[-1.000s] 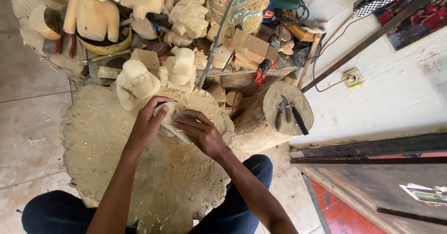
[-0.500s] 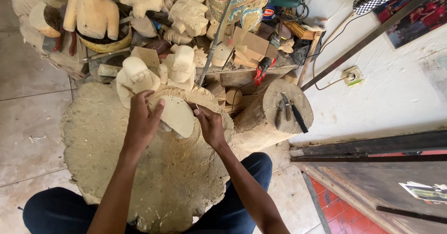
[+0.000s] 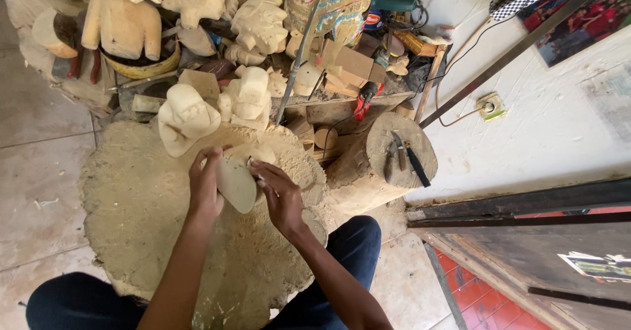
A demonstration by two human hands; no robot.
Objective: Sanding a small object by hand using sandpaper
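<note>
Above the sawdust-covered work slab (image 3: 131, 218), the left hand (image 3: 205, 188) grips a pale wooden piece (image 3: 235, 184); the right hand (image 3: 279, 195) pinches something small against it. A slip could gouge fingers.

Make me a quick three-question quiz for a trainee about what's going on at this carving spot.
1. True or false: both hands hold the flat oval wood piece.
2. What do the dark tools lie on: A) the floor tiles, B) the log stump, C) the person's lap?
3. Which hand is nearer the pale carved figure?

Key:
1. True: the left hand and right hand both grip it.
2. B
3. The left hand.
</note>
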